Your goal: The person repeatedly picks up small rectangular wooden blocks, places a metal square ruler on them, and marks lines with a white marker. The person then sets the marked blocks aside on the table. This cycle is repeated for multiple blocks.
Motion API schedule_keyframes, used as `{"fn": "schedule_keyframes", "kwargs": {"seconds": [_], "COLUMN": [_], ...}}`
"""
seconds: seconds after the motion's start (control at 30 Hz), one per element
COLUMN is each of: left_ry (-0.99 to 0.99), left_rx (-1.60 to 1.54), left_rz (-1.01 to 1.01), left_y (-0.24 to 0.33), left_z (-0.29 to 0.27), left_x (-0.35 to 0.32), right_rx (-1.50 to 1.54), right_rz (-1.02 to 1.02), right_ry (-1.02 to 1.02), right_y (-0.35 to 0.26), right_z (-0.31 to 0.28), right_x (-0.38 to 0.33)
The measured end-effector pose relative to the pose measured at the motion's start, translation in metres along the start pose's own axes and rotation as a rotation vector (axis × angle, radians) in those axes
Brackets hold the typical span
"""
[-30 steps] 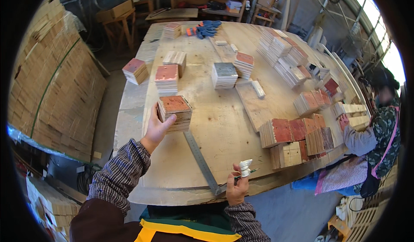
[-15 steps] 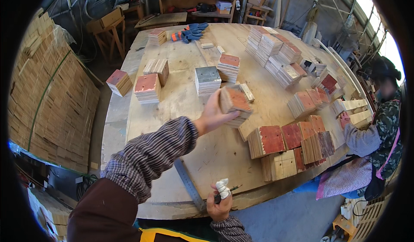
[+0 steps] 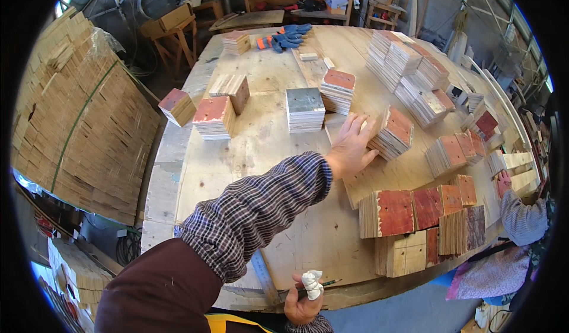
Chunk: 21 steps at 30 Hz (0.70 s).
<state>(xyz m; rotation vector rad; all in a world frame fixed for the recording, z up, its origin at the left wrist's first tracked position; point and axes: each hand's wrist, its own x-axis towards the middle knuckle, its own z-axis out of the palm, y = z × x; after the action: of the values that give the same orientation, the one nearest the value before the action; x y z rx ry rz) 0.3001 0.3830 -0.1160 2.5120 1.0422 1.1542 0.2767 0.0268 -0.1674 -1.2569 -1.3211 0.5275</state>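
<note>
Moved stack: since half a second ago, the red-topped wood stack (image 3: 391, 136) has gone from the left hand's hold at mid-frame to the tabletop (image 3: 243, 149) right of centre, where it rests turned at an angle.
Left hand (image 3: 349, 149): released, fingers spread just beside the left side of that stack; whether the fingertips touch it I cannot tell.
Right hand (image 3: 303, 309): at the bottom of the frame, grasping a pencil (image 3: 333, 282), with a white wad (image 3: 312, 285) at its fingers; held or wrapped on, I cannot tell.
Metal rule (image 3: 264, 273): near the lower edge of the frame, partly hidden by the left sleeve (image 3: 261, 208).
Stacks done: the carried one appears set down; grouped stacks (image 3: 386, 214) stand together at lower right, a larger cluster (image 3: 397, 63) at upper right.
Stacks left apart: a dark-topped stack (image 3: 305, 103) at upper centre, a red-topped neighbour (image 3: 338, 90) just beside it, and loose stacks (image 3: 213, 116) toward the upper left.
Overall progress: partway, I judge; no finished count can be read.
</note>
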Motion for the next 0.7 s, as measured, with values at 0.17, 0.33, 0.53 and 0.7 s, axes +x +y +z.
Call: {"fn": "schedule_keyframes", "kwargs": {"seconds": [0.17, 0.33, 0.53, 0.7], "left_ry": [0.123, 0.023, -0.278, -0.041], "left_rx": [0.274, 0.464, 0.159, 0.026], "left_rz": [0.029, -0.409, -0.404, -0.389], "left_y": [-0.046, -0.088, -0.122, -0.113], "left_z": [-0.058, -0.101, -0.122, -0.126], "left_x": [-0.010, -0.011, 0.002, -0.026], "right_rx": [0.031, 0.012, -0.054, -0.088], "right_rz": [0.008, 0.018, -0.065, -0.026], "right_ry": [0.025, 0.016, 0.013, 0.017], "right_y": [0.001, -0.004, -0.014, -0.009], "right_z": [0.004, 0.005, 0.011, 0.008], "right_x": [-0.002, 0.002, 0.001, 0.006]}}
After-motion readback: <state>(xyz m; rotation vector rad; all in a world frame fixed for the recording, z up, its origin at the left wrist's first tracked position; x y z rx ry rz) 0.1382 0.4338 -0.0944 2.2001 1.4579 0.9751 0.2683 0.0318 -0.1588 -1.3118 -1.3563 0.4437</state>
